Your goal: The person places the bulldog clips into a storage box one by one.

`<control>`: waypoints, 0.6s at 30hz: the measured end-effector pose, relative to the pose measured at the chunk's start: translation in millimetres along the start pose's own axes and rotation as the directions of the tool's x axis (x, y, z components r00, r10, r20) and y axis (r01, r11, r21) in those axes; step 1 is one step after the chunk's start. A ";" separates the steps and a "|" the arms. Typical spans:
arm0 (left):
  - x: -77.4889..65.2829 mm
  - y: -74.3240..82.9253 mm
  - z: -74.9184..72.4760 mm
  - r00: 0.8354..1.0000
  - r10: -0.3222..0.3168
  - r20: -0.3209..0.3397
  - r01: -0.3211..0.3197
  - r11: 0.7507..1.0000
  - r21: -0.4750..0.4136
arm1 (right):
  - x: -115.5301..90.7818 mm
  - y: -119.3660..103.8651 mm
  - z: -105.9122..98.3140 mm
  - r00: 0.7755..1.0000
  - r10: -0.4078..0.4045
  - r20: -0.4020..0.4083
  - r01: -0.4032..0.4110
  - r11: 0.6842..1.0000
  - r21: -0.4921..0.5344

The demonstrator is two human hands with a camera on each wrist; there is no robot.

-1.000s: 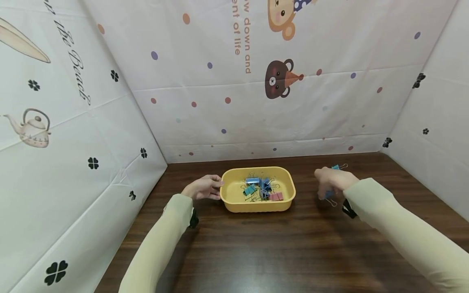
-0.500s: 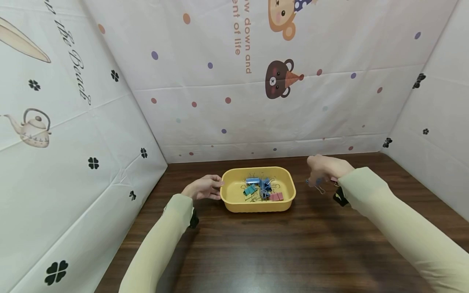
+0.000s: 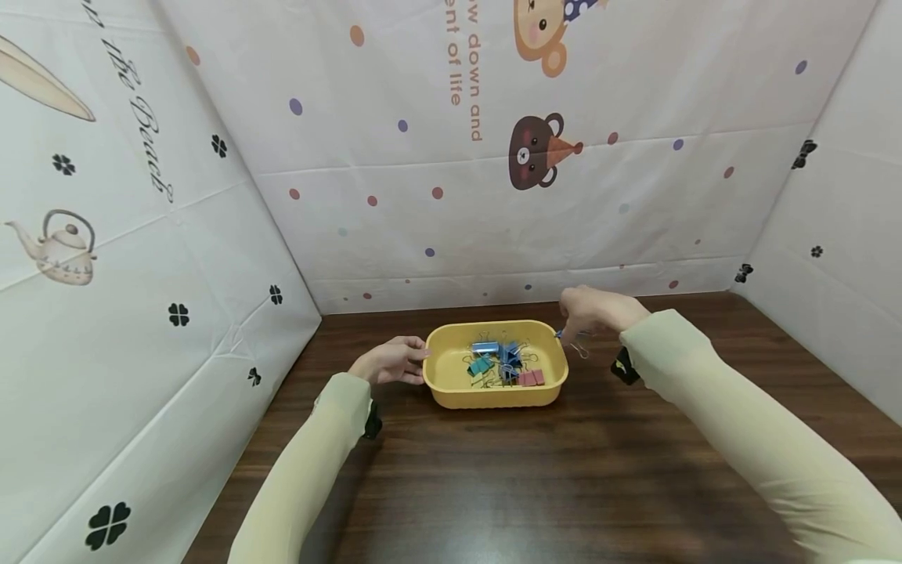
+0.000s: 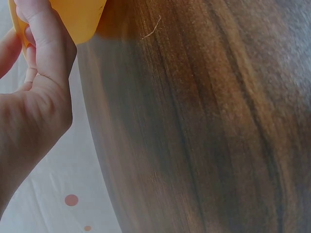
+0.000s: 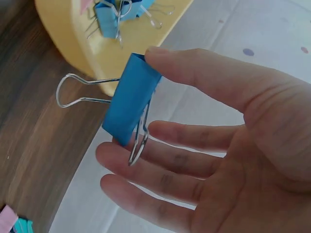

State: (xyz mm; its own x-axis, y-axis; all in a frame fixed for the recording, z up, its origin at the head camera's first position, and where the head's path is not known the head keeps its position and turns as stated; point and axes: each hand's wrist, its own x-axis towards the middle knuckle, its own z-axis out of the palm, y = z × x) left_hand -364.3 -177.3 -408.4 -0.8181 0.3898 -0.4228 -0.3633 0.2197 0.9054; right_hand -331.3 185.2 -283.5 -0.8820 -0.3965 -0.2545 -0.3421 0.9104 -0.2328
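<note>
A yellow plastic basket (image 3: 496, 400) holds several binder clips, among them blue (image 3: 485, 348), teal (image 3: 481, 366) and pink (image 3: 532, 379) ones. At its left end, my left hand (image 3: 390, 363) grips the rim; the left wrist view has the basket wall (image 4: 82, 22) between thumb and fingers. My right hand (image 3: 597, 309) is by the basket's upper right corner. There it pinches a large blue binder clip (image 5: 131, 99) between thumb and fingertips, the wire handles spread apart. In the head view the hand covers part of this clip.
A pink clip (image 5: 7, 219) and a teal clip (image 5: 23, 226) lie on the table at the right wrist view's lower left. The dark wooden table (image 3: 493, 486) meets printed white cloth walls (image 3: 395, 235) at the back and both sides.
My right hand has moved left and a little farther back, from the table's right side to the basket's right rim, carrying the blue binder clip. The left hand and basket stay put.
</note>
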 end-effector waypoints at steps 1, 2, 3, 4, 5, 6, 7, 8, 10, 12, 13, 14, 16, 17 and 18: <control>-0.2 -0.1 -0.1 1.000 0.003 0.002 -0.003 1.000 0.000 | 2.5 -2.2 0.5 1.000 -0.008 -0.008 0.008 1.000 -0.006; -0.4 -0.1 -0.3 1.000 0.005 0.004 -0.005 1.000 0.001 | 5.0 -4.5 1.0 1.000 -0.012 -0.016 0.012 1.000 -0.008; -0.4 -0.2 -0.4 1.000 0.005 0.004 -0.005 1.000 -0.002 | 7.2 -6.8 1.7 0.999 -0.020 -0.025 0.020 1.000 -0.010; -0.5 -0.4 -0.6 1.000 0.008 0.005 -0.008 1.000 -0.002 | 9.5 -9.5 2.4 0.999 -0.023 -0.035 0.022 1.000 -0.014; -0.5 -0.4 -0.6 1.000 0.009 0.007 -0.009 1.000 -0.001 | 12.1 -11.7 3.3 0.999 -0.023 -0.037 0.022 1.000 -0.013; -0.4 -0.5 -1.0 1.000 0.009 0.008 -0.009 1.000 0.000 | 14.8 -13.9 4.4 0.999 -0.017 -0.036 0.017 1.000 -0.007; -0.4 -0.4 -1.2 1.000 0.008 0.008 -0.008 1.000 -0.001 | 17.2 -16.0 5.3 0.999 -0.019 -0.044 0.018 1.000 -0.010; -0.2 -0.5 -1.3 1.000 0.008 0.006 -0.008 1.000 -0.001 | 19.2 -18.0 6.0 0.999 -0.016 -0.050 0.016 1.000 -0.012; 0.1 -0.8 -1.6 1.000 0.007 0.004 -0.007 1.000 -0.002 | 23.4 -21.5 7.7 0.998 -0.012 -0.056 0.011 1.000 -0.022; 0.4 -0.9 -1.7 1.000 0.004 0.003 -0.004 1.000 -0.007 | 27.0 -24.8 9.1 0.999 -0.011 -0.053 0.009 1.000 -0.029; 0.5 -0.9 -1.6 1.000 0.004 0.003 -0.004 1.000 -0.009 | 29.0 -25.9 9.9 0.999 -0.013 -0.051 0.012 0.999 -0.032; 0.6 -1.1 -1.6 1.000 0.003 0.002 -0.003 1.000 -0.012 | 30.6 -27.3 10.4 0.999 -0.012 -0.045 0.011 1.000 -0.029; 0.9 -1.1 -1.5 1.000 0.004 0.004 -0.003 1.000 -0.014 | 32.9 -30.1 11.7 0.999 -0.014 -0.039 0.014 1.000 -0.024; 0.6 -1.1 -1.4 1.000 0.003 0.005 -0.003 1.000 -0.016 | 33.9 -31.3 12.3 0.999 -0.016 -0.040 0.015 1.000 -0.024; 0.6 -1.1 -1.4 1.000 0.003 0.005 -0.003 1.000 -0.018 | 35.1 -32.4 13.1 0.999 -0.015 -0.040 0.014 1.000 -0.026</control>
State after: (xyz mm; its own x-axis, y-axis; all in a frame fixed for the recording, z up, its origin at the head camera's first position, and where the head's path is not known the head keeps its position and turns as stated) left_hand -365.0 -178.5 -409.6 -0.8171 0.3948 -0.4201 -0.3687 0.2024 0.9072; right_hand -346.9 140.2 -297.1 -0.8890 -0.4054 -0.2129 -0.3629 0.9073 -0.2124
